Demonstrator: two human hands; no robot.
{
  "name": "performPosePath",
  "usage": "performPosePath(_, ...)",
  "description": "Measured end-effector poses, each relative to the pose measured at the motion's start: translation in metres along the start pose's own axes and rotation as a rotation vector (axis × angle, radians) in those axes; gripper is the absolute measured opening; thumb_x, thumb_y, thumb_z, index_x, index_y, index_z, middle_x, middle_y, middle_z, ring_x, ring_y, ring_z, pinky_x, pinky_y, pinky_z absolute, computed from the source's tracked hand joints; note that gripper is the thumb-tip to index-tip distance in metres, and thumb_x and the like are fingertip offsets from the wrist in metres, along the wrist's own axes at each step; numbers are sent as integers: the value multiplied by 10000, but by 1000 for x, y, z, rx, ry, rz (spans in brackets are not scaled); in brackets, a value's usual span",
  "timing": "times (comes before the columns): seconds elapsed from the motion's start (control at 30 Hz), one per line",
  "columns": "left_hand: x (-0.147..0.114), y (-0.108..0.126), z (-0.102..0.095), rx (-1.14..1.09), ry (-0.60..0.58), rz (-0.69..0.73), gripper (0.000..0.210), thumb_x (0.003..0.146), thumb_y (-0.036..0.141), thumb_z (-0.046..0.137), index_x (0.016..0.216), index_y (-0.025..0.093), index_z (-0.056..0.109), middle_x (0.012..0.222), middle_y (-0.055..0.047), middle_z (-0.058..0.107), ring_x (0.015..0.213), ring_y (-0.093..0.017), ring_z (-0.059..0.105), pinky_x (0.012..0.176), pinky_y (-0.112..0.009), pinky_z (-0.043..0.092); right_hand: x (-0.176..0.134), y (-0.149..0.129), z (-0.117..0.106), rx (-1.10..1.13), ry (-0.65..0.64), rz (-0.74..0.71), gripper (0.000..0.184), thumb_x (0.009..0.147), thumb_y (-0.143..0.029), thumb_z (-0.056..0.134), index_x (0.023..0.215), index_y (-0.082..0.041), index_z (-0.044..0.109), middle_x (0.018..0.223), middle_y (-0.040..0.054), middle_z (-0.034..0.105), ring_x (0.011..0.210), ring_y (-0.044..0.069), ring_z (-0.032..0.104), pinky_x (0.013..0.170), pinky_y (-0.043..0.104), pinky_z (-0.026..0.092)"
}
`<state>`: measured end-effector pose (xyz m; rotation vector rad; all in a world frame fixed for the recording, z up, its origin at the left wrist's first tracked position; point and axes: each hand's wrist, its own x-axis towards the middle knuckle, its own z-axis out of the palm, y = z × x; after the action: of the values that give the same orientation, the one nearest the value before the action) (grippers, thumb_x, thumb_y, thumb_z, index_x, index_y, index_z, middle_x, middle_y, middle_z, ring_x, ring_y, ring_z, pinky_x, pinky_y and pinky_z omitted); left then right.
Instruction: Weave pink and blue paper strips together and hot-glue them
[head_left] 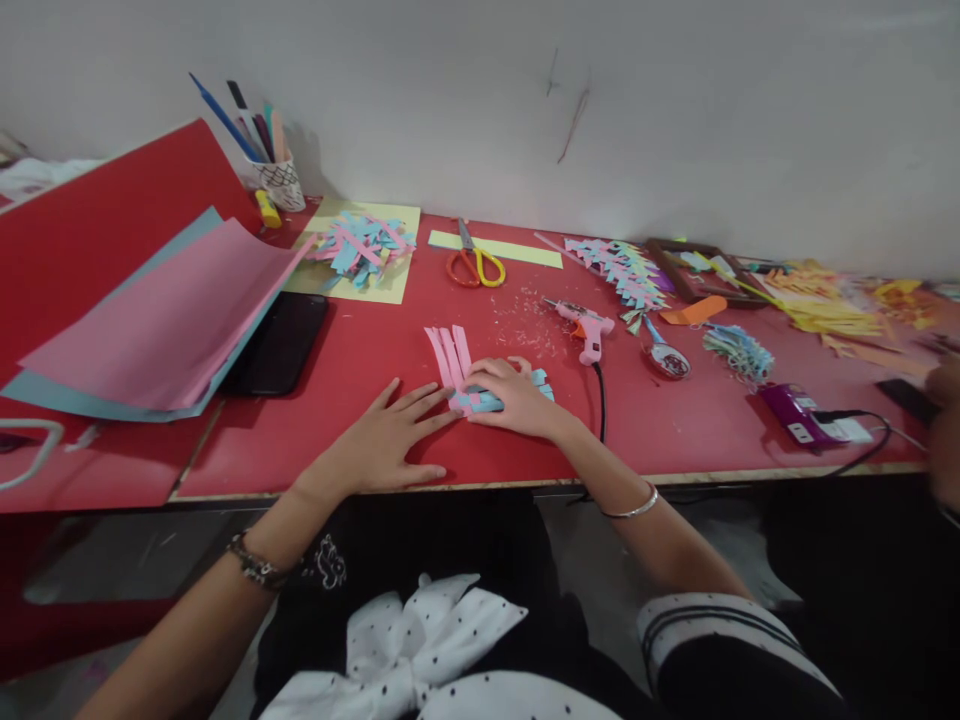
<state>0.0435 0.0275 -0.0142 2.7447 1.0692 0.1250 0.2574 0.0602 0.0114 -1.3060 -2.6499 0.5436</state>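
Pink paper strips [450,352] fan away from me on the red table, crossed by light blue paper strips [487,402] in what looks like a small weave. My left hand [390,435] lies flat with fingers spread, its fingertips touching the left edge of the weave. Bent over the middle of the strips, my right hand [517,398] has its fingers and thumb closed on the blue paper. It covers much of the weave, and the blue ends [543,384] stick out on its right.
Scissors [475,265], a pink glue gun [589,328] and a pile of paper strips [364,245] lie beyond my hands. A black phone [281,345] and pink sheets [172,315] are at left. Another person's hand [945,385] is at far right, near a purple power adapter [802,415].
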Motion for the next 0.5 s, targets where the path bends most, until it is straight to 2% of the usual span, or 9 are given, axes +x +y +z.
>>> performPosePath(0.17, 0, 1, -2, -7, -35, -3, 686, 775, 636, 312, 1337, 244, 294, 1413, -82, 288, 1299, -236, 250, 1058, -497, 109, -4, 3, 1, -11, 29, 19, 219, 785, -367, 528, 960, -249, 585, 1105, 31, 546, 1066, 193, 466, 957, 435, 142)
performPosePath(0.4, 0, 1, -1, -2, -20, 2, 675, 776, 629, 324, 1331, 246, 309, 1415, -78, 287, 1297, -234, 253, 1062, -490, 106, -9, 8, 4, -41, 69, 70, 294, 776, -370, 528, 1038, -243, 568, 1153, 65, 542, 1102, 223, 461, 971, 464, 142)
performPosePath(0.5, 0, 0, -1, -8, -16, 0, 681, 773, 633, 325, 1331, 244, 310, 1411, -82, 297, 1298, -240, 250, 1059, -494, 120, -9, 9, 4, -27, 60, 42, 285, 786, -375, 518, 1034, -250, 578, 1166, 58, 544, 1109, 221, 458, 963, 452, 169)
